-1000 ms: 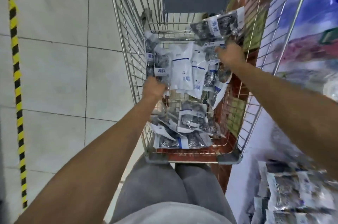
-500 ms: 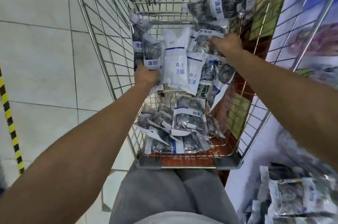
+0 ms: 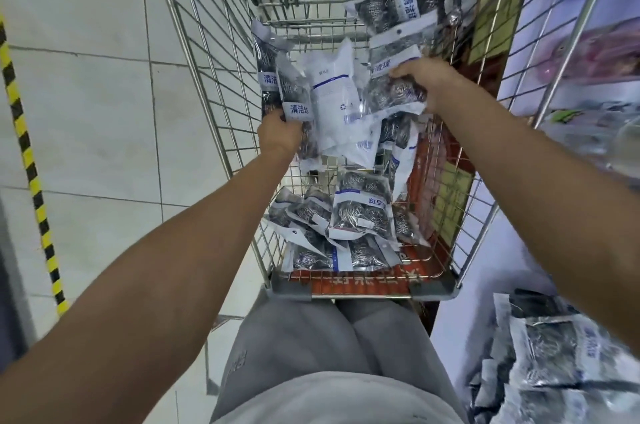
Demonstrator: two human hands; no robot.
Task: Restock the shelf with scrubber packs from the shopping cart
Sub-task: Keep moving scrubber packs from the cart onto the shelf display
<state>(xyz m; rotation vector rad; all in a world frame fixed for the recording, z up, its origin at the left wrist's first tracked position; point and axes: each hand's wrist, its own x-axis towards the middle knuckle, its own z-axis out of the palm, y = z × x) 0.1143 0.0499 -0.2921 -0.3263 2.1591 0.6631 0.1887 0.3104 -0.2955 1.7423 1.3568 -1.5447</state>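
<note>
A wire shopping cart [image 3: 221, 84] stands in front of me with several steel scrubber packs [image 3: 360, 216] lying on its floor. My left hand [image 3: 278, 134] grips a bunch of scrubber packs [image 3: 287, 91] lifted above the cart floor near the left wall. My right hand [image 3: 427, 79] holds another bunch of packs [image 3: 405, 32] raised near the right wall. White-backed packs [image 3: 337, 98] hang between the two hands; whose grip they are in is unclear. Scrubber packs on the shelf [image 3: 550, 354] lie at the lower right.
A white shelf surface [image 3: 485, 271] runs along the right of the cart, with colourful packaging [image 3: 602, 53] behind the cart's mesh. A yellow-black floor stripe [image 3: 27, 153] runs down the left on white tiles. My grey-trousered legs [image 3: 311, 354] touch the cart's near end.
Both hands have risen with their bunches of packs, lifting them higher off the cart floor. The view has shifted closer to the cart.
</note>
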